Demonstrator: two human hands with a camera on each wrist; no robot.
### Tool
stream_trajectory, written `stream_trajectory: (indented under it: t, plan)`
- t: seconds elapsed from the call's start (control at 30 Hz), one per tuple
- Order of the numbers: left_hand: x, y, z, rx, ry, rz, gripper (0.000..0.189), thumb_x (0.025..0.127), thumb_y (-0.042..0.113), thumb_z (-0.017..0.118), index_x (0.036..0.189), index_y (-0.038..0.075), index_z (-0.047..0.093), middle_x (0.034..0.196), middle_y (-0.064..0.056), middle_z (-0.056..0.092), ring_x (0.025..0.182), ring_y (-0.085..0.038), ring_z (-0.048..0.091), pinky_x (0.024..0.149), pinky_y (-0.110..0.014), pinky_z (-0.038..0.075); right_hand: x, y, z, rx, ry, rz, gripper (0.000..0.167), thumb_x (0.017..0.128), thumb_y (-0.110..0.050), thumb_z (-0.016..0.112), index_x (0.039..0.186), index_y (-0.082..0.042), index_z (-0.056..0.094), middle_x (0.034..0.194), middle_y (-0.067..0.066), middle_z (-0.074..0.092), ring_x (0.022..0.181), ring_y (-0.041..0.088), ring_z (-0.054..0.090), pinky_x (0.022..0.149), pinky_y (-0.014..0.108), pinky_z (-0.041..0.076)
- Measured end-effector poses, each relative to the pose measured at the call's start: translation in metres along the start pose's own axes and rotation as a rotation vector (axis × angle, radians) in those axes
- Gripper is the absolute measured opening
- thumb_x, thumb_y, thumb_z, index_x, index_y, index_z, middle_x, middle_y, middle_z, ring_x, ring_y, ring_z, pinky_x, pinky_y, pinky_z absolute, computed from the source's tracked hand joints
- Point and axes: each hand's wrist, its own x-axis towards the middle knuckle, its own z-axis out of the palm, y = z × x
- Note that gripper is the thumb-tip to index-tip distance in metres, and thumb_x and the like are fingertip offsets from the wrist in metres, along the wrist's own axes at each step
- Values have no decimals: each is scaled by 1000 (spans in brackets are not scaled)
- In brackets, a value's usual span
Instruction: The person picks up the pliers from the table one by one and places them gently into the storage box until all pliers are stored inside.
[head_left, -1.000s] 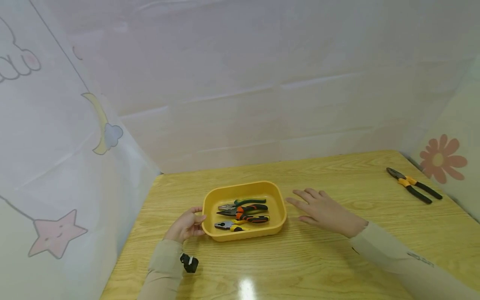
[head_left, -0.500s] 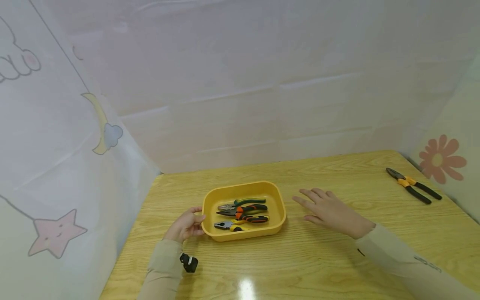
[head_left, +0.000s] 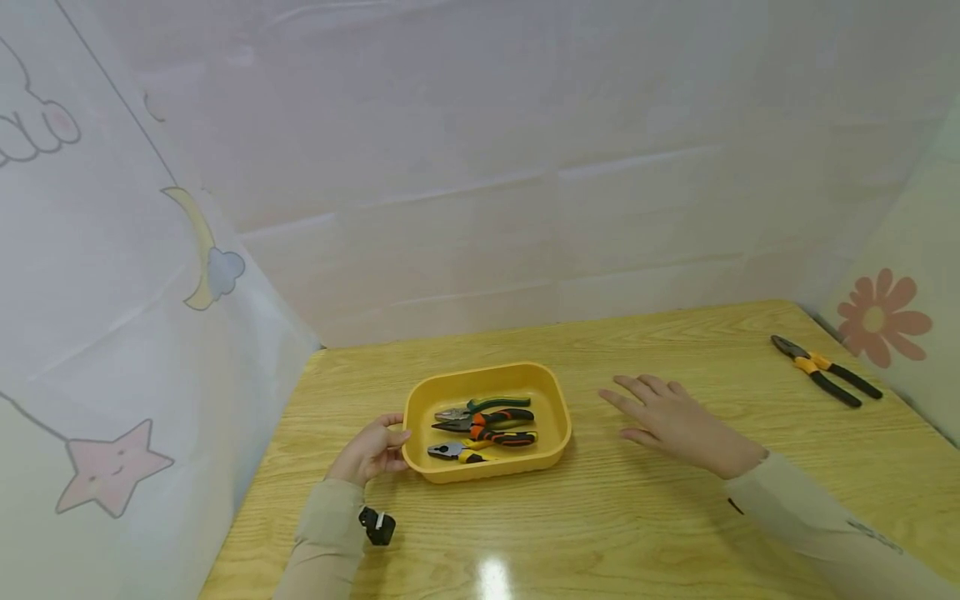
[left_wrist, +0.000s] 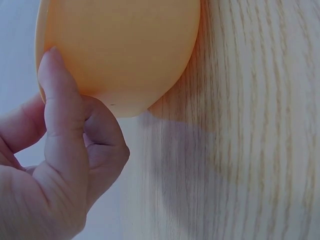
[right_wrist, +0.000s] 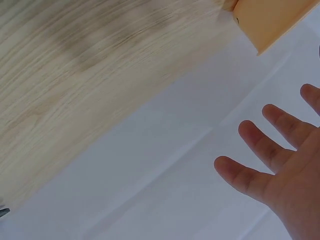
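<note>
While the left hand [head_left: 369, 450] pinches the near-left end of a yellow tray [head_left: 495, 472], thumb up at the rim and the other fingers bent against the outside of the wall, the right hand [head_left: 678, 425] is held apart on the opposite side, palm down, fingers spread and gripping nothing. The tray sits just to the right of the pinching fingers, on a wood-grain table [head_left: 600, 525]. Inside it, within easy reach of that grip, three tools lie close together, metal heads toward the left hand: green-handled pliers [head_left: 480, 405] farthest from the person, orange-and-black long-nose pliers [head_left: 477, 426] in the middle, and yellow-handled pliers [head_left: 465, 455] nearest, their handles partly overlapping. Well to the right of the grip, beyond the right hand and near the table's edge, another pair, black-and-orange pliers [head_left: 808, 363], lies with its handles parted. Below the gripping hand, a small black device [head_left: 377, 527] shows beside the cuff of a light sleeve [head_left: 330, 521]. Behind the tray and to both sides of the hands hangs a pale backdrop [head_left: 450, 183], printed with a pink star [head_left: 116, 468] and a yellow moon [head_left: 197, 225] left of the grip and a red flower [head_left: 876, 319] far to its right.
</note>
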Motion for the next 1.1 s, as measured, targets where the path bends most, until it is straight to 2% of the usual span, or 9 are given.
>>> stream_trajectory:
  t: [0.13, 0.27, 0.33, 0.5, 0.7, 0.83, 0.93, 1.0, 1.1]
  plan:
    - [0, 0, 0, -3, -2, 0, 37, 101, -1, 45, 136, -2, 34, 89, -12, 53, 67, -15, 53, 52, -25, 53, -4, 3, 0, 0, 33, -12, 62, 89, -31, 70, 141, -8, 47, 134, 22, 51, 110, 40, 54, 75, 58, 51]
    - [0, 1, 0, -8, -5, 0, 37, 101, -1, 45, 136, -2, 34, 90, -12, 53, 68, -15, 54, 52, -25, 53, -7, 6, 0, 4, 56, -21, 63, 86, -28, 73, 140, -7, 47, 133, 23, 51, 109, 41, 55, 74, 58, 51]
    - [0, 1, 0, -9, -7, 0, 37, 101, 0, 45, 136, -2, 34, 90, -12, 54, 68, -15, 54, 52, -25, 53, -10, 7, -1, 4, 59, -18, 60, 90, -31, 69, 141, -7, 47, 133, 23, 51, 109, 41, 55, 74, 58, 51]
    - [0, 0, 0, -5, -5, 4, 36, 101, 0, 45, 135, -1, 35, 90, -12, 54, 68, -16, 54, 52, -25, 53, -17, 12, -1, 2, 67, -7, 55, 99, -44, 51, 141, -9, 46, 134, 22, 51, 110, 40, 55, 75, 59, 50]
    - [-1, -1, 0, -8, 0, 7, 37, 101, 0, 46, 136, -1, 34, 90, -13, 55, 68, -16, 56, 53, -26, 53, -23, 16, 0, -8, 92, -10, 62, 100, -54, 30, 141, -10, 46, 131, 22, 53, 108, 40, 56, 72, 58, 51]
    - [-1, -1, 0, -6, -1, 9, 37, 101, 0, 46, 136, -1, 35, 89, -12, 54, 68, -16, 54, 52, -25, 53, -25, 18, -1, -9, 111, -13, 64, 100, -55, 24, 140, -10, 46, 130, 22, 53, 106, 40, 56, 71, 58, 51]
    - [-1, 0, 0, -3, -3, 8, 37, 101, 0, 46, 136, -1, 34, 89, -12, 54, 67, -15, 54, 52, -25, 53, -27, 19, -3, -16, 116, -10, 64, 100, -55, 23, 139, -10, 47, 130, 22, 54, 106, 40, 56, 71, 58, 51]
    - [-1, 0, 0, -2, -4, 7, 37, 101, 0, 46, 136, -1, 34, 90, -12, 54, 67, -15, 54, 52, -25, 53, -29, 20, -4, -19, 106, -2, 62, 100, -54, 28, 140, -11, 47, 130, 22, 53, 107, 40, 56, 72, 58, 50]
    - [-1, 0, 1, -1, -3, 4, 37, 101, 0, 45, 136, -1, 34, 90, -12, 54, 67, -15, 54, 51, -25, 53, -33, 21, -6, -16, 82, 20, 55, 98, -47, 49, 141, -11, 46, 131, 22, 53, 108, 41, 55, 74, 59, 49]
